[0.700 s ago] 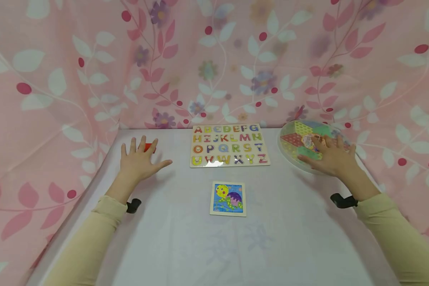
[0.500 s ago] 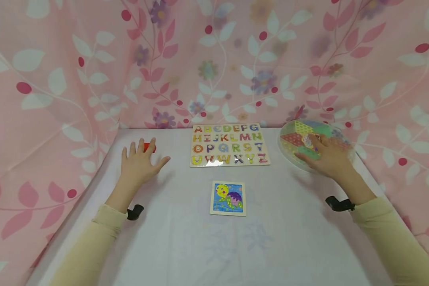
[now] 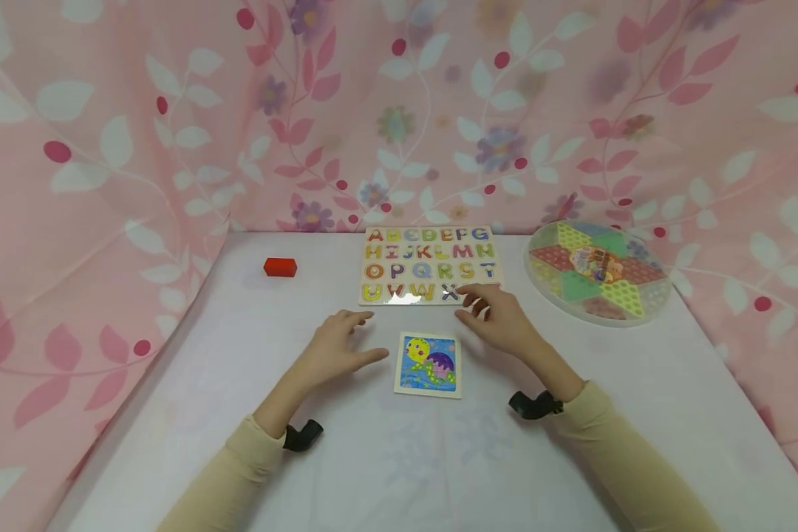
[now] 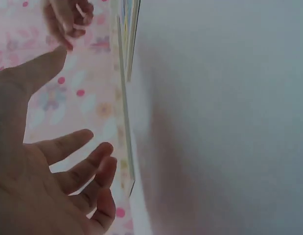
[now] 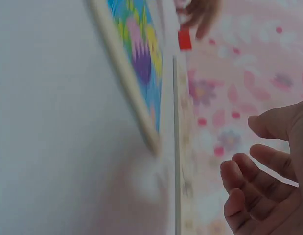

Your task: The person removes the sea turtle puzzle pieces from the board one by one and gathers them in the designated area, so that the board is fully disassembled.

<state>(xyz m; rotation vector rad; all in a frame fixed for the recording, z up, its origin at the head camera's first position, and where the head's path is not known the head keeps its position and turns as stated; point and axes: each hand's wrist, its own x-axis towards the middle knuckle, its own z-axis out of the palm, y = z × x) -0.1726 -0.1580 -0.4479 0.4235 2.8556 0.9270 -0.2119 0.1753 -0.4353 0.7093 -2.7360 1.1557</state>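
Observation:
A small square turtle puzzle [image 3: 428, 364] lies flat on the white tablecloth between the two hands. On its left, my left hand [image 3: 335, 347] hovers with thumb and fingers spread apart, holding nothing. My right hand [image 3: 501, 319] is up and to the right of the puzzle, its fingers loosely bent and nothing between them; in the head view it overlaps the lower right corner of the alphabet puzzle board [image 3: 431, 264]. The right wrist view shows the turtle puzzle [image 5: 141, 63] apart from the right hand [image 5: 268, 181]. In the left wrist view the left hand's fingers [image 4: 80, 171] touch nothing.
A red block [image 3: 281, 267] sits at the back left of the table. At the back right lies a round, clear-cased Chinese checkers board [image 3: 598, 272]. Pink floral curtain [image 3: 399, 111] closes off the back and both sides.
Both hands have moved inward, from near the red block and from over the checkers board, toward the turtle puzzle. The view has shifted slightly. The objects stay in place.

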